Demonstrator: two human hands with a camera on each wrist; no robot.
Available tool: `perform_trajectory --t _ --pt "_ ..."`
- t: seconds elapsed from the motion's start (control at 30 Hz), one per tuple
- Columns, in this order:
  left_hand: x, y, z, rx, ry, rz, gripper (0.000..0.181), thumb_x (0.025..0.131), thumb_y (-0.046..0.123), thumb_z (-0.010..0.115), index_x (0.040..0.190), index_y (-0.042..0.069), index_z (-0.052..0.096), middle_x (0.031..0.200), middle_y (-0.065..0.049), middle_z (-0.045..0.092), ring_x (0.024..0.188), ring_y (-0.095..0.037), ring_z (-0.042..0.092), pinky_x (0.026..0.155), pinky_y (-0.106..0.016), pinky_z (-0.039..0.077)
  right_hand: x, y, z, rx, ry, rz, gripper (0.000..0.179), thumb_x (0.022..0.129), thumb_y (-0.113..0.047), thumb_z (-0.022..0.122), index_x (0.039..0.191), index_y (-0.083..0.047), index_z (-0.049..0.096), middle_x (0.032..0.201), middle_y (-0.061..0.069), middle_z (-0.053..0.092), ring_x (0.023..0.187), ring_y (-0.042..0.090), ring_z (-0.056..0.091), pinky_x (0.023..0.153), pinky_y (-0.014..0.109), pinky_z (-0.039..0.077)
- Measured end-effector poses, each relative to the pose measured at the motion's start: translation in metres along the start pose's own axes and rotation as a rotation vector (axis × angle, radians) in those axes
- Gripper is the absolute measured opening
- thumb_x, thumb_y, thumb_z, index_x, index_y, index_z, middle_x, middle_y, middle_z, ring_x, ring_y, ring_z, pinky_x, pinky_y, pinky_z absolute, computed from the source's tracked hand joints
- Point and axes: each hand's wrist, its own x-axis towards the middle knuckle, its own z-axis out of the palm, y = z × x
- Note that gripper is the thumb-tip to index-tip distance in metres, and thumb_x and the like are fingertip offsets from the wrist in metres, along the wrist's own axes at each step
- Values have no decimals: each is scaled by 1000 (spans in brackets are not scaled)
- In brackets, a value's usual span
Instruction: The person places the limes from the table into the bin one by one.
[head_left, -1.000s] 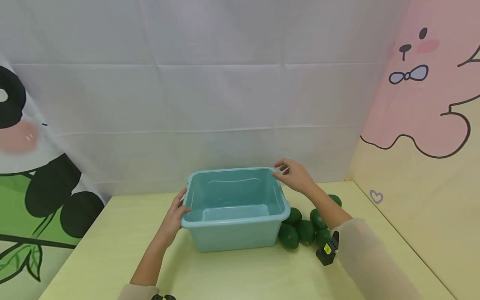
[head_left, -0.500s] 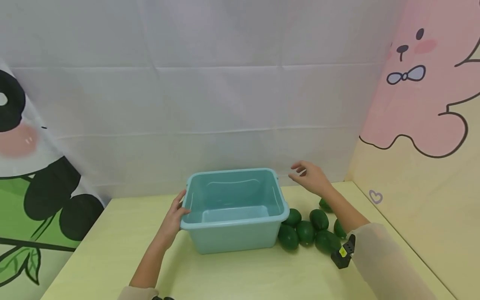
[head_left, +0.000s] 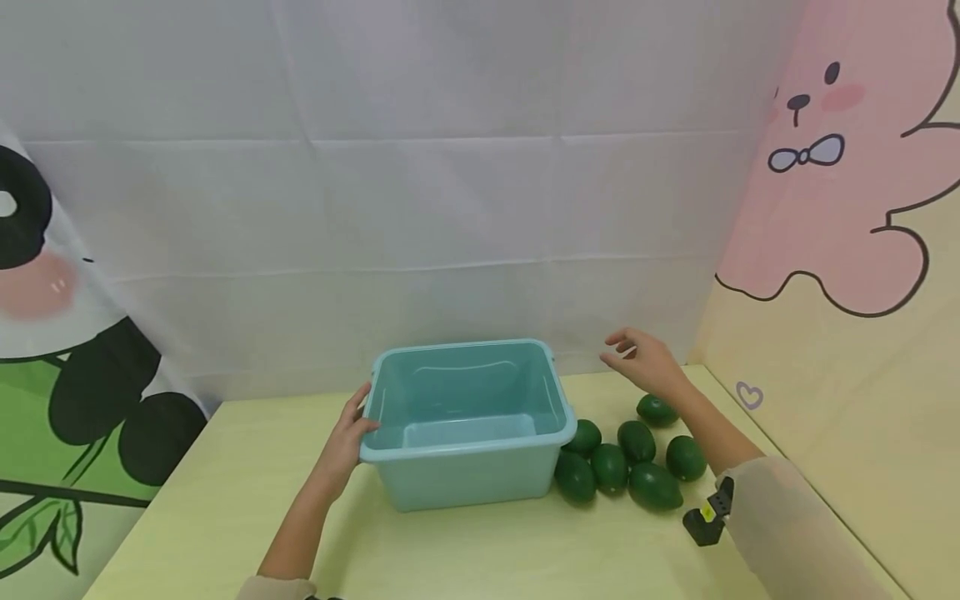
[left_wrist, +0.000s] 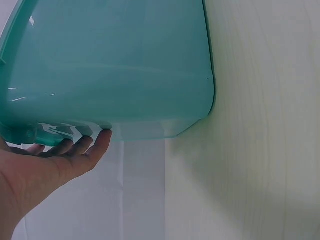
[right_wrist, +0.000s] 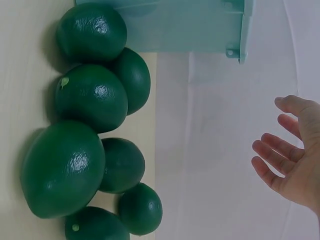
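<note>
A light teal plastic basin [head_left: 468, 479] stands on the table with nothing seen inside it. My left hand [head_left: 347, 437] grips its left rim, thumb over the edge; in the left wrist view the fingertips [left_wrist: 104, 135] touch the outer wall [left_wrist: 115, 65]. My right hand [head_left: 645, 362] hovers apart from the basin, fingers loosely bent around nothing. Below and in front of that hand lie several glossy dark green, lime-like fruits [head_left: 655, 487], the leftmost close against the basin's right side. In the right wrist view a large fruit [right_wrist: 65, 170] shows a pointed end.
The pale yellow table [head_left: 480, 554] meets a white cloth backdrop [head_left: 450, 200] behind the basin. To the right rises a side panel [head_left: 840, 400] with a pink cartoon bear; a panda-like drawing [head_left: 90, 375] covers the left side.
My right hand has left the basin's right rim and moved right, uncovering more of the fruits. The left hand stays on the rim and the basin has not visibly moved.
</note>
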Motion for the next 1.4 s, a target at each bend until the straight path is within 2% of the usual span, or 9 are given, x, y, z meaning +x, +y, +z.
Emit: perform_trajectory --t 0.23,0.67,1.07,1.4 --pt "-2 0 -1 -3 2 -2 67 93 11 34 152 24 4 156 -20 6 134 -43 27 92 -44 40 -7 12 -7 -2 4 2 40 92 -31 56 118 -1 55 116 26 58 102 39 58 86 49 46" --pt "-1 -1 0 2 -1 5 67 93 12 34 152 25 4 156 -20 5 134 -43 26 93 -45 39 -20 30 -18 -29 9 53 40 91 -29 57 118 1 55 116 28 57 103 41 57 85 50 46" --pt "1 -1 0 -1 2 4 67 93 12 34 152 24 5 156 -20 6 134 -43 26 96 -50 37 -32 48 -26 -60 26 47 39 90 -28 58 114 3 57 112 29 59 97 41 60 82 50 48" --pt "0 -1 1 2 -3 10 68 92 12 35 152 23 4 156 -21 4 134 -45 26 94 -47 39 -38 57 -29 -67 5 55 39 90 -28 59 114 4 58 110 30 59 96 41 60 79 48 49"
